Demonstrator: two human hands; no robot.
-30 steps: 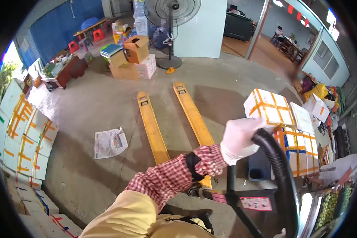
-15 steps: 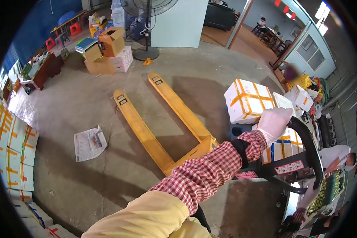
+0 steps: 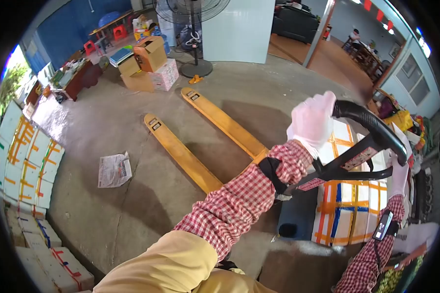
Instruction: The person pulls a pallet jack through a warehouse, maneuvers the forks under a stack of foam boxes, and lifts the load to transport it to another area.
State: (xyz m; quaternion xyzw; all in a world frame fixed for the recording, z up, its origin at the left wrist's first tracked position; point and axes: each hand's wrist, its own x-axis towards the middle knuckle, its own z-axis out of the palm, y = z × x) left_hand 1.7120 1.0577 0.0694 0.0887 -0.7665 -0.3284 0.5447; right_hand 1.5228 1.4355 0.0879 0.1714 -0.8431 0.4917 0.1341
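Note:
A yellow pallet jack (image 3: 227,128) stands on the floor, its two forks pointing away to the upper left. Its black loop handle (image 3: 366,121) rises on the right. My left hand (image 3: 312,121), in a pale glove, is closed round the handle's near-left end. At the handle's other side is my right hand (image 3: 399,172), also gloved, wrapped on the bar, with its fingers partly hidden. Behind the handle, white foam boxes (image 3: 353,205) bound with orange and blue tape sit on a dark blue pallet (image 3: 298,215).
White taped boxes (image 3: 29,161) are stacked along the left. A printed sheet (image 3: 114,170) lies on the floor. Cardboard boxes (image 3: 149,54) and a standing fan (image 3: 195,66) are at the back. A person (image 3: 354,35) sits in the far room.
The handle has swung up and leftward in view with both hands on it. My right forearm now shows more fully, and the taped boxes appear lower behind the handle.

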